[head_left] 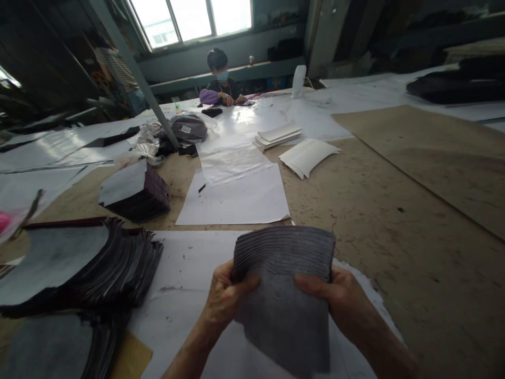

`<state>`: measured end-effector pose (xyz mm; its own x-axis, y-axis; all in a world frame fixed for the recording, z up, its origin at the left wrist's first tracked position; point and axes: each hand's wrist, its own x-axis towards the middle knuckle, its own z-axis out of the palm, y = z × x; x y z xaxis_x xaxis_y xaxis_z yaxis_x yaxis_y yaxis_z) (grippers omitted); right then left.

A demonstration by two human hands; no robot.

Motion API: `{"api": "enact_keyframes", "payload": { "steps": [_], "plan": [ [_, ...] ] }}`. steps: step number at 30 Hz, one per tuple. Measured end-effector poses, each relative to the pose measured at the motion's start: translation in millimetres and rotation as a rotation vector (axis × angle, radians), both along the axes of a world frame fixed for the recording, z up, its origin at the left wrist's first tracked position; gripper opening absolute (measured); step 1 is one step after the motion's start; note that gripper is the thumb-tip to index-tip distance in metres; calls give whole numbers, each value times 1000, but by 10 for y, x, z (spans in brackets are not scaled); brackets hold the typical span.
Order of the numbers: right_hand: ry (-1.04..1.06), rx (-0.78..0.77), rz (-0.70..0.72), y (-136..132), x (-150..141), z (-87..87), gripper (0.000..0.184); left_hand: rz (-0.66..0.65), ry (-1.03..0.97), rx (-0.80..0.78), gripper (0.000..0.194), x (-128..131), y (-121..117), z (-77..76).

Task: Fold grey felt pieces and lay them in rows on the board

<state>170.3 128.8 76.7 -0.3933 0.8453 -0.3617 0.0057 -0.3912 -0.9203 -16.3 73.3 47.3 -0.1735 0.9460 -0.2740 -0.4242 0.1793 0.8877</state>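
Between my two hands is a stack of grey fabric pieces (284, 310), tilted up so that its layered far edges fan out in steps. My left hand (226, 295) grips the stack's left side, thumb pressed on the top piece. On the right side my right hand (337, 292) holds it the same way, thumb on top and fingers hidden underneath. White paper (189, 273) lies on the table below the stack.
At left are a large stack of dark curved pieces (130, 258), another stack (51, 347) nearer me and a block-shaped stack (126, 189). White cut sheets (310, 155) lie ahead. A grey post (138, 73) rises at left. A masked person (221, 84) works across the table.
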Motion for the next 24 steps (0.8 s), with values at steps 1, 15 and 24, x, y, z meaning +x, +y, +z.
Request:
{"api": "enact_keyframes", "payload": {
  "steps": [1,15,24],
  "plan": [
    [-12,28,22,2,2,-16,31,27,23,20,16,1,0,-24],
    [127,-33,60,193,-10,-105,39,50,98,13,13,-78,99,-20],
    [-371,621,-341,-13,-128,-204,24,-36,16,96,28,-3,58,185]
  ]
}}
